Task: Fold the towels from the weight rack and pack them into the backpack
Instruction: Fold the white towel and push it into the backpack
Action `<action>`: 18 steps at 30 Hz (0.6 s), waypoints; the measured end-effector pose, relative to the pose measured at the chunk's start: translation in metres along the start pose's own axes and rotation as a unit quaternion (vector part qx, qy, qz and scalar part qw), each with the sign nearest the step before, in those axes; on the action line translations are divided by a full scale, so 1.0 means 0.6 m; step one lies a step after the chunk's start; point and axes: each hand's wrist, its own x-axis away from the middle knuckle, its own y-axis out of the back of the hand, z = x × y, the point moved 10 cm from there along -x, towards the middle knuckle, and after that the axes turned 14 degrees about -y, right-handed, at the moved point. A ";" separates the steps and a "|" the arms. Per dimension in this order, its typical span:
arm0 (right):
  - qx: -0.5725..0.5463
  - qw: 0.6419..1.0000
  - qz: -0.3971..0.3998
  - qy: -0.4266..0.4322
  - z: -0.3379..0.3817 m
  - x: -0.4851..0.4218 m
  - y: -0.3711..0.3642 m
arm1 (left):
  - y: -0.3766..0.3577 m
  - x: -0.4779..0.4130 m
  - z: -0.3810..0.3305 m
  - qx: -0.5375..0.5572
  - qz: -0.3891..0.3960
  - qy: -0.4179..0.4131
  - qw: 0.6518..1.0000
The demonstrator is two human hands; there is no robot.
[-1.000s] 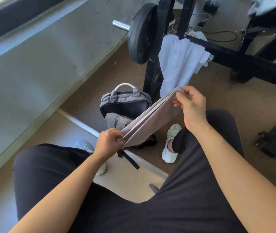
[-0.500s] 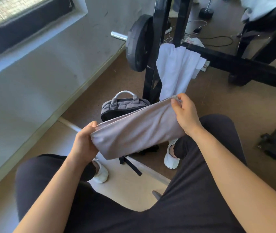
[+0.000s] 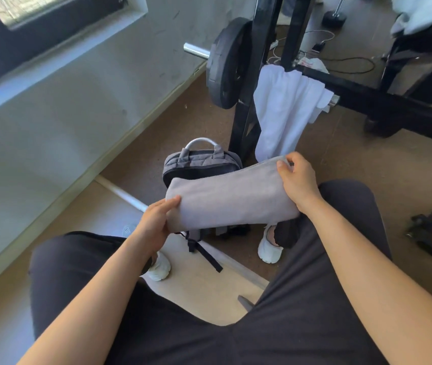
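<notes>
Both hands grip a folded grey towel (image 3: 232, 196) in front of the seated person's knees: the left hand (image 3: 154, 223) clamps its lower left end with the thumb on top, and the right hand (image 3: 297, 180) pinches its upper right corner. Just behind the towel, the grey backpack (image 3: 199, 164) stands on the floor, while a white towel (image 3: 283, 109) hangs over the black weight rack (image 3: 367, 96) beyond it.

A pale grey wall (image 3: 83, 106) is lit by daylight. A dark-framed window (image 3: 38, 19) is set high in the wall. Brown floor (image 3: 367, 185) is seen below the wall.
</notes>
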 end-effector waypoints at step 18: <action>-0.131 0.971 0.163 -0.118 -0.005 0.069 -0.116 | -0.070 0.051 -0.103 -0.254 0.076 -0.339 0.903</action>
